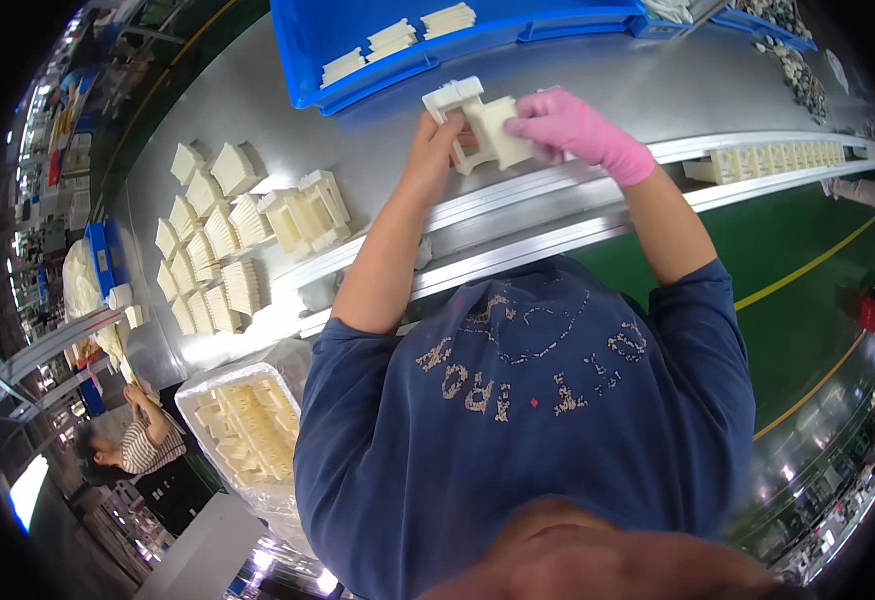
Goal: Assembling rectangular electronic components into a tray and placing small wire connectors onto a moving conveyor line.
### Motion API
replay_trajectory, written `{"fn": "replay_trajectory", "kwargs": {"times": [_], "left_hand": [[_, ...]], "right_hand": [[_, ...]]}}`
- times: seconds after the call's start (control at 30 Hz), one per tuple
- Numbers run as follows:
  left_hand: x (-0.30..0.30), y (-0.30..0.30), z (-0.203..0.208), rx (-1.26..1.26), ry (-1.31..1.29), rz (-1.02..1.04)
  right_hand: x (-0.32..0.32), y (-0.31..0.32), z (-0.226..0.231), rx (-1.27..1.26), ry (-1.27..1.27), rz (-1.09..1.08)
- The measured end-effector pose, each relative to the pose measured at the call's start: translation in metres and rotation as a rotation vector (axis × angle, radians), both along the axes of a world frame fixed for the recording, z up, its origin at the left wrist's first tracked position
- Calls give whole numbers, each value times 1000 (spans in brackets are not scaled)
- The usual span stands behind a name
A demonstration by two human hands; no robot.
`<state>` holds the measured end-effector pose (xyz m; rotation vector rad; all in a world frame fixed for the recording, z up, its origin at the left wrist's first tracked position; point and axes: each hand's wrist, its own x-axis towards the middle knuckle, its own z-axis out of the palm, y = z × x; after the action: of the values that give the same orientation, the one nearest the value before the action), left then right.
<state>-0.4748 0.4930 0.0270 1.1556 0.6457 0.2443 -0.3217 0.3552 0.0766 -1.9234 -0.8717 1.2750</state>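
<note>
Large, worn, pale lettering (476, 396) was carried in an arc across the front of a navy shirt (517, 470), between its sleeves (699, 325). A small red diamond (534, 403) was set among the characters. Smaller print (605, 380), too worn to be read, was placed alongside.

Stretches the left forearm (385, 255) and the right forearm (669, 232) out in front, bare and converging toward the hands. Curls the ungloved left hand (437, 143) in a grip, slanting inward. Turns the pink-gloved right hand (569, 125) toward the left, bending fingers (542, 103) and thumb (520, 127) into a pinch, covered past the wrist (622, 160).
</note>
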Motion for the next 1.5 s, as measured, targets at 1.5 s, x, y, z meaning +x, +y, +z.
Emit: {"fn": "replay_trajectory", "kwargs": {"times": [1.5], "left_hand": [[4,-15,-17,537,-202,164]], "right_hand": [[-88,8,-23,542,-505,-264]]}}
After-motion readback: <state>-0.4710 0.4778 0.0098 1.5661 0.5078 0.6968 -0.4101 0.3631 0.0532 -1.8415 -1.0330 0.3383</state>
